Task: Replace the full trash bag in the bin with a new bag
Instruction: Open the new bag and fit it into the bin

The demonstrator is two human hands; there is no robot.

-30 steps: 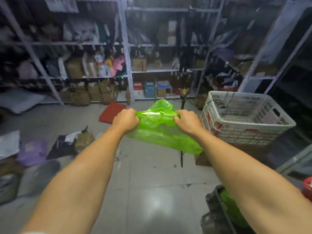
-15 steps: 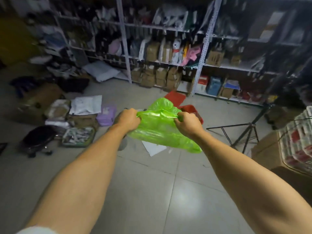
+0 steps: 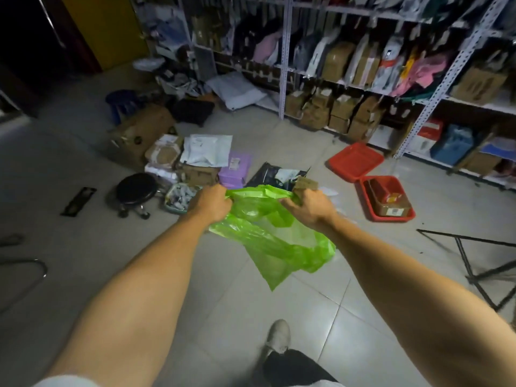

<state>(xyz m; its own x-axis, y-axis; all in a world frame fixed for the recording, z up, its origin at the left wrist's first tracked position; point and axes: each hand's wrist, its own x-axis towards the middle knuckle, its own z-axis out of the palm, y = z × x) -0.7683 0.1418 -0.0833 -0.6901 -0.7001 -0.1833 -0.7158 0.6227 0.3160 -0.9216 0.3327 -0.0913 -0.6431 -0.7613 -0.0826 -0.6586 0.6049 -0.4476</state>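
Metal shelving (image 3: 284,65) runs across the top and upper right of the frame, packed with cardboard boxes and bagged goods. Below it the pale tiled floor (image 3: 117,261) fills the rest of the view. Left of centre a heap of parcels (image 3: 192,155) lies on the floor (brown cartons, white mailers and a purple one). At right of centre sit a red tray (image 3: 355,161) and, just below it and touching its corner, a red bin (image 3: 386,201) with a brown box inside. A black stool (image 3: 136,188) stands at the left of the parcels.

In the middle of the frame hangs the green trash bag (image 3: 275,241), thin and see-through, held in the air above the floor with its lower end drooping towards lower centre. The left hand (image 3: 212,203) is closed around the bag's top edge at one side; the right hand (image 3: 310,208) is closed on the same edge at the other, the rim stretched between them. A pale shoe (image 3: 277,335) shows at the bottom centre.
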